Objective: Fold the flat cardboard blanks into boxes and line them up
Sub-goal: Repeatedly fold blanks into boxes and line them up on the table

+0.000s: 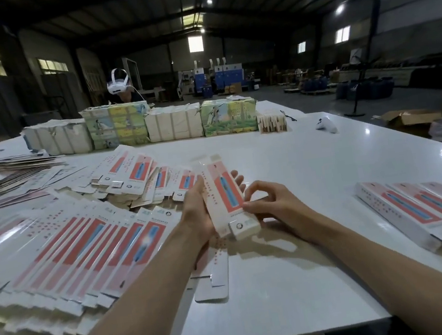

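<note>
My left hand [196, 212] wraps its fingers [236, 175] round a half-formed box [224, 192], white with a red panel and blue strip, held above the desk [297, 163]. My right hand [273, 205] pinches its near edge.

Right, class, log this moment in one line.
left hand: holds box | right hand: pinches box edge | flat blanks: left | folded boxes: right row

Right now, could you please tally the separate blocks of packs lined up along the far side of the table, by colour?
White blocks: 2
Illustrated green-and-yellow blocks: 2
Small pale stack: 1
Total: 5
</note>
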The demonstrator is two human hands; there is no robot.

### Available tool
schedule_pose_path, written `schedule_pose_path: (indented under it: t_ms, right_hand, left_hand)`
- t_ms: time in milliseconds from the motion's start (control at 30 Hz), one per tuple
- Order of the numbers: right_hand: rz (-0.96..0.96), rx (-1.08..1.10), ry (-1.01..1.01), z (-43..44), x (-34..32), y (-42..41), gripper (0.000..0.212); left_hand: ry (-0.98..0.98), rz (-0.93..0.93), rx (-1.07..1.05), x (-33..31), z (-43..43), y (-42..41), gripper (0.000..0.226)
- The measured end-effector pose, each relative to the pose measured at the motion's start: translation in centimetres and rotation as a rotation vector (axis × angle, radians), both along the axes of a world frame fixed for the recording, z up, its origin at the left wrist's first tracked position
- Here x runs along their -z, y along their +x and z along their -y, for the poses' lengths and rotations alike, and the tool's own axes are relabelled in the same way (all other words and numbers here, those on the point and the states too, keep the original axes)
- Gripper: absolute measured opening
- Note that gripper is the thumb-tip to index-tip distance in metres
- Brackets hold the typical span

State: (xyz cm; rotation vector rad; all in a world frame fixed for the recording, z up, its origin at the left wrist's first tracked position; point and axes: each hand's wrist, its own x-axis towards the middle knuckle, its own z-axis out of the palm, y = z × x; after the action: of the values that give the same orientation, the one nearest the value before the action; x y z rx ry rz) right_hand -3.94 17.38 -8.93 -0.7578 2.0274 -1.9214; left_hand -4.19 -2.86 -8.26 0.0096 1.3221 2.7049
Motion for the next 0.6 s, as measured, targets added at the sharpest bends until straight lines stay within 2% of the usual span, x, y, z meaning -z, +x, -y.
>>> schedule_pose_path:
  t_ms: [33, 100, 167, 233, 267, 367, 433, 533, 600]
  right_hand:
    - [-0.023, 0.002, 0.021, 0.1, 0.0, 0.1, 0.029]
    - [-0.153, 0.140, 0.019, 0.2, 0.2, 0.0, 0.025]
    - [-0.402, 0.430, 0.054, 0.0, 0.3, -0.4, 0.015]
    - [-0.617, 0.687, 0.142, -0.3, 0.3, -1.1, 0.005]
    - [-0.683, 0.742, 0.190, -0.3, 0.3, -1.3, 0.013]
    - [-0.746, 0.701, 0.338, -0.2, 0.4, -1.9, 0.040]
    - [-0.722, 0.647, 0.438, 0.2, 0.5, -1.7, 0.048]
    - [-0.730, 0.627, 0.529, 0.5, 0.6, -1.5, 0.037]
    - [-0.720, 0.640, 0.499, 0.5, 0.5, -1.4, 0.029]
  left_hand:
    - [0.024, 0.012, 0.001, -0.1, 0.2, 0.1, 0.066]
    - [0.038, 0.024, 0.014, -0.1, 0.1, 0.2, 0.073]
    - [0.004, 0.033, 0.063, -0.2, -0.5, 0.4, 0.079]
    - [-0.057, 0.042, 0.134, -0.2, -0.9, 0.6, 0.075]
    - [-0.107, 0.039, 0.156, -0.1, -1.1, 0.6, 0.072]
    - [-0.337, 0.006, 0.161, 0.6, -1.5, 0.4, 0.064]
    - [-0.495, -0.012, 0.122, 1.0, -1.7, 0.3, 0.055]
    - [-0.557, -0.002, 0.093, 1.1, -1.9, 0.2, 0.051]
    - [-0.583, -0.015, 0.100, 1.1, -1.9, 0.0, 0.054]
